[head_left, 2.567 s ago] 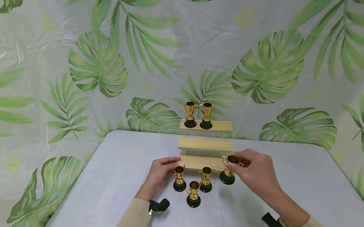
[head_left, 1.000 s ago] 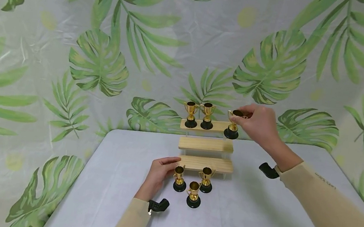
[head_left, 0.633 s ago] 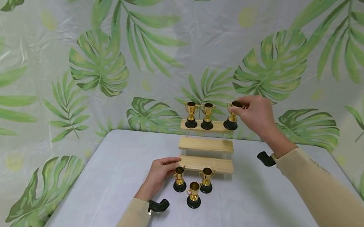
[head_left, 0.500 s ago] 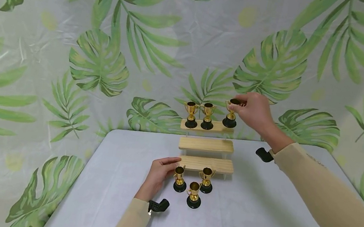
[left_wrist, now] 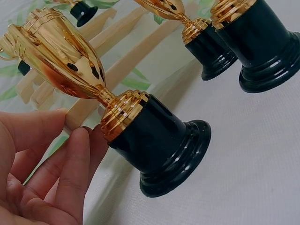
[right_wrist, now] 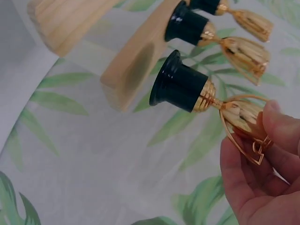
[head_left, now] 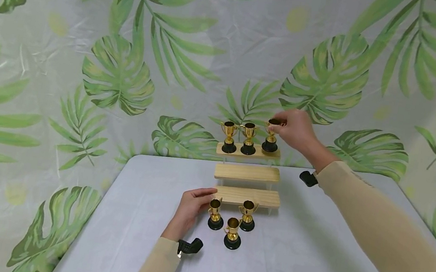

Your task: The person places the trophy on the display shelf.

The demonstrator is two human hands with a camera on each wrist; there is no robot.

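And a gold trophy cup (head_left: 270,138) is pinched by its bowl in the right hand (head_left: 297,129), its black base (head_left: 269,147) held over the top shelf (head_left: 259,152); whether they touch can't be told. Left of those fingers, two matching trophies (head_left: 249,139) are seen upright there. Lower down, the bottom shelf (head_left: 249,196) is gripped at its end by the left hand (head_left: 190,205), three more trophies (head_left: 247,216) being spotted just beside its fingers on the white table (head_left: 138,218).
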